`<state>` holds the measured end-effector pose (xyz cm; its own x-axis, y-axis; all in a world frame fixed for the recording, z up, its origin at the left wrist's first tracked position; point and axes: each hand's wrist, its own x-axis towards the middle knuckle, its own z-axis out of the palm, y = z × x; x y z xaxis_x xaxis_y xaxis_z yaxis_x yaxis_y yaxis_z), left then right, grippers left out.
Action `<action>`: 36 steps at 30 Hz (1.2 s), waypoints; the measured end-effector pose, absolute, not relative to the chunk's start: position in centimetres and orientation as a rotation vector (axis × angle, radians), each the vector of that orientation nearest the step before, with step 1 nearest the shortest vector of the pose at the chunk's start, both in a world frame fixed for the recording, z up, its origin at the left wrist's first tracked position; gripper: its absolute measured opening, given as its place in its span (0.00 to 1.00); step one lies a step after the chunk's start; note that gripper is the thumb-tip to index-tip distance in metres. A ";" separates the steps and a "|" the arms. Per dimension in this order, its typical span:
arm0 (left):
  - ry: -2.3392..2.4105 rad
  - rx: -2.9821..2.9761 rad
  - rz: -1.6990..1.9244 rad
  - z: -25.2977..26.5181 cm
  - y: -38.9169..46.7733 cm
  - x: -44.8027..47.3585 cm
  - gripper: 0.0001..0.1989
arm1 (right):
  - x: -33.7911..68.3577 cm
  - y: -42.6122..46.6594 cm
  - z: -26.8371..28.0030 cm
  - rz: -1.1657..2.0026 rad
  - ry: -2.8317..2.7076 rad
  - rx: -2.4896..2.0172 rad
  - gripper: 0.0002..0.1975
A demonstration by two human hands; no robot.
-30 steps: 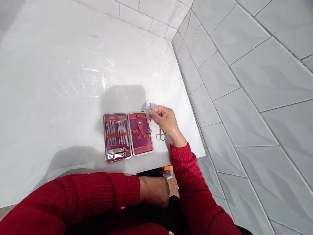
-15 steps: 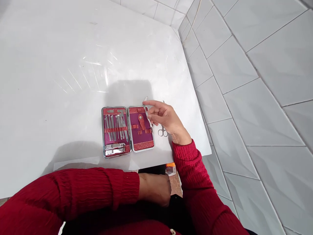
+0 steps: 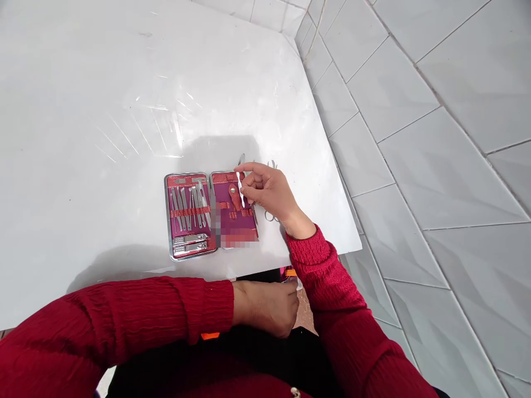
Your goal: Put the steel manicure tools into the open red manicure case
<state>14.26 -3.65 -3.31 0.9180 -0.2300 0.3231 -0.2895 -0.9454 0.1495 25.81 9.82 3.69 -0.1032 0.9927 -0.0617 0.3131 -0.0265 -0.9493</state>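
Observation:
My right hand [image 3: 267, 190] is raised over the right half of an open manicure case. Its fingers pinch a thin silver manicure tool [image 3: 241, 193], whose exact kind I cannot make out. The case's left half [image 3: 167, 221] holds several slim metal tools [image 3: 191, 207] under a red strap and two nail clippers [image 3: 189, 243]. In the right half [image 3: 244, 225] are a purple lining, red loops and a snap tab [image 3: 234, 196]. Scissors [image 3: 269, 216] lie on the table, partly hidden behind my right hand. My left hand [image 3: 271, 307] is closed below the table edge; its fingertips are hidden.
The case rests on a white table [image 3: 103, 72] near its front edge. A grey tiled wall [image 3: 415, 166] runs along the right side. An orange and clear item [image 3: 291, 273] shows below the table edge, beside my left hand.
My right hand has shifted slightly left and up in view, and the tool in it has turned. My left hand has moved a little right and up. The camera view has shifted slightly.

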 end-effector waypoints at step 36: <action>1.125 2.909 1.043 1.2 1.4 4.7 0.07 | 24.8 9.3 5.0 0.584 -1.902 -1.661 0.11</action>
